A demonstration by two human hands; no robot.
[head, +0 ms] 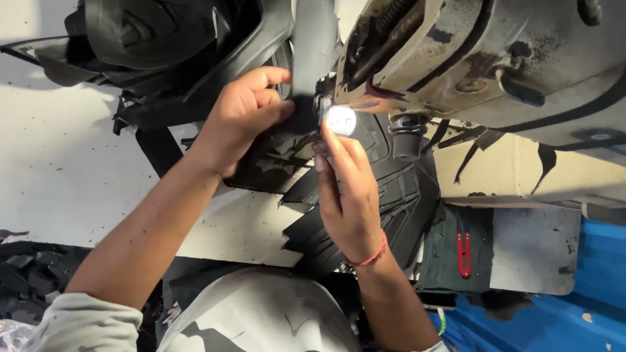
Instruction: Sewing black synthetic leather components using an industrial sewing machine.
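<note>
The person is sewing. Both hands are feeding a black piece point(285, 145) in under the head of the sewing machine point(518, 58), right where a small bright lamp point(341, 120) is shining. The left hand point(241, 115) is pinching the piece with its fingers curled tight around the edge. The right hand point(347, 188) is lying almost flat on it, fingers stretched toward the lamp, pressing it down on the tabletop point(23, 140). The needle is hiding behind the glare, so I cannot tell if it is down. I think the next move needs both hands sliding the piece along slowly, fingers kept away from the needle.

The piece is looking thick, dull and rubbery, with raised lines. A pile point(149, 20) of the same black shapes is sitting behind the left hand. The machine is grey, metal and grimy. Red snips point(464, 254) are lying to the right.
</note>
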